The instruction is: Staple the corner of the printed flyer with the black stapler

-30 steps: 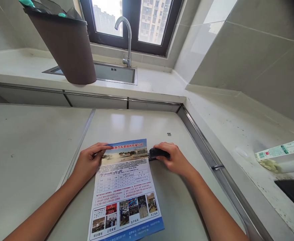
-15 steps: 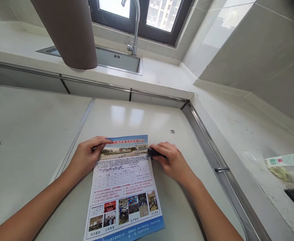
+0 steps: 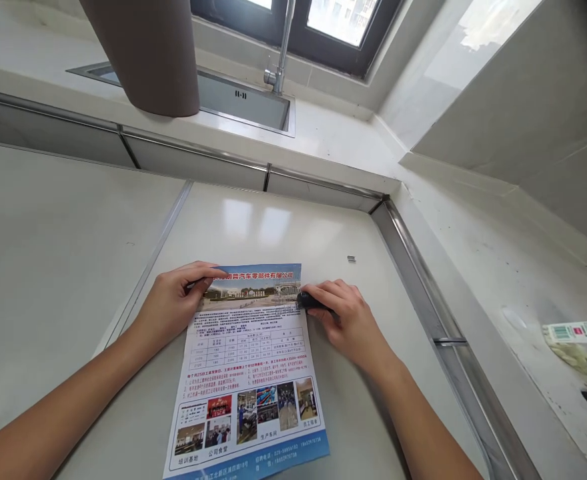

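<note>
A colour-printed flyer (image 3: 248, 373) lies flat on the pale worktop (image 3: 283, 233) in front of me. My left hand (image 3: 173, 303) pinches its upper left corner between thumb and fingers. My right hand (image 3: 341, 317) presses down on a small black stapler (image 3: 307, 301) whose tip sits over the flyer's upper right edge. Most of the stapler is hidden under my fingers.
A tiny metal staple (image 3: 351, 258) lies beyond my right hand. A metal rail (image 3: 423, 293) edges the worktop on the right. A sink (image 3: 233, 107) with a tap (image 3: 279, 53) sits behind, a brown bin (image 3: 146, 53) hangs above, and a white carton (image 3: 581, 331) lies far right.
My right hand has closed down over the stapler, covering more of it. The view has tilted downward, so the sink and window slid up. The flyer and left hand stay put.
</note>
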The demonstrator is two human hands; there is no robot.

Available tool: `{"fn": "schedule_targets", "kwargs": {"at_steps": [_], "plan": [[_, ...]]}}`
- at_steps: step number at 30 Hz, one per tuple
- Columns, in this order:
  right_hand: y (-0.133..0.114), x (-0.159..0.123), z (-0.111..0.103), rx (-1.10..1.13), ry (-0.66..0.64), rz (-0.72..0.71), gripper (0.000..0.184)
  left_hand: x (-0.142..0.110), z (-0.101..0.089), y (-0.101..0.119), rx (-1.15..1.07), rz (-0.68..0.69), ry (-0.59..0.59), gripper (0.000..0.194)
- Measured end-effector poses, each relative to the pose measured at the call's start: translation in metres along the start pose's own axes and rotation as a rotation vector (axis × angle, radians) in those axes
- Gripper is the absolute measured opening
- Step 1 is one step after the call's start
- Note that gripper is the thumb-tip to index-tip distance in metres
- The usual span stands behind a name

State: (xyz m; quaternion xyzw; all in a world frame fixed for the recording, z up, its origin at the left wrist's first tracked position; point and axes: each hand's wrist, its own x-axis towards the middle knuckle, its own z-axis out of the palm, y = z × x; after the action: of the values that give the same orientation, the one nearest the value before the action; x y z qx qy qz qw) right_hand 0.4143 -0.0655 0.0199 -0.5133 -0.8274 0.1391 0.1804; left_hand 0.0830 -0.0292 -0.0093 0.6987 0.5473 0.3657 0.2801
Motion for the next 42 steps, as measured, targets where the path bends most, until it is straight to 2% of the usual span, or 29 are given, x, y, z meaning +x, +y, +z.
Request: {"fn": "schedule_targets", "kwargs": {"at_steps": [10,23,28,34,40,42], "plan": [[-0.009,0.001,-0.001,-0.079,-0.02,0.059,0.037,-0.001,-0.001,0.003,-0.007,-0.035,-0.015,0.028],[-0.026,0.003,0.009,-0.309,-0.042,0.057,0.042,0.0,0.002,-0.003,0.001,0.01,0.005,0.026],[-0.014,0.0,-0.001,-0.183,-0.033,0.047,0.049,0.001,0.002,-0.004,0.026,0.051,-0.01,0.027],[0.01,-0.002,-0.008,-0.108,0.095,0.202,0.052,0.001,0.001,-0.003,0.044,0.053,-0.025,0.027],[0.021,-0.002,-0.007,-0.076,0.146,0.283,0.038,-0.002,0.001,0.001,0.056,-0.016,-0.028,0.031],[0.024,-0.002,-0.007,-0.058,0.144,0.294,0.034,-0.004,0.002,0.002,0.126,0.017,-0.009,0.033]]}}
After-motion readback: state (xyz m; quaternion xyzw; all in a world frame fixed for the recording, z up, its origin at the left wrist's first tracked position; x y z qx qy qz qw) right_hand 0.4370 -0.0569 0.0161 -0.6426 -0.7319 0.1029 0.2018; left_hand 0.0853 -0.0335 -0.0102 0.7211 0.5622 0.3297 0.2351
